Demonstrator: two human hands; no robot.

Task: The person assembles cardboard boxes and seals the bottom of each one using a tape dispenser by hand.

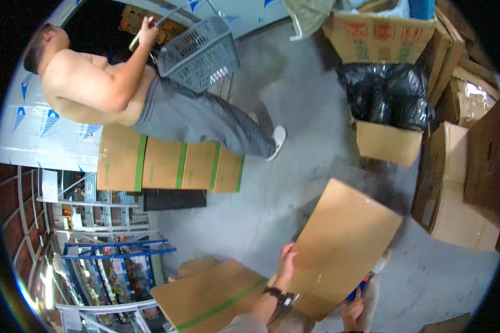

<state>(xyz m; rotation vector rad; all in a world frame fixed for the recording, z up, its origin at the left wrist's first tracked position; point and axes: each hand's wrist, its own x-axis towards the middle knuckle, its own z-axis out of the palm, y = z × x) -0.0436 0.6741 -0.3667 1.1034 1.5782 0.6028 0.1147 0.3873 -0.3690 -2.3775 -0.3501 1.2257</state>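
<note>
A flat-sided brown cardboard box (pixel 341 245) is tilted in front of me at the lower right. My left hand (pixel 286 261), with a dark band on its wrist, grips the box's left edge. Near the lower right edge of the box, my right hand (pixel 353 308) is closed around a blue and red handheld tool (pixel 362 287), perhaps a tape dispenser, partly hidden by the box. Just left of my left arm lies another cardboard box with a green tape strip (pixel 221 291).
A shirtless person (pixel 104 83) with a grey plastic basket (pixel 200 54) stands at upper left. Stacked cartons (pixel 162 166) are beside them. Metal shelving (pixel 112 249) runs along lower left. Black plastic bags (pixel 383 95) and large cartons (pixel 454 187) stand at right.
</note>
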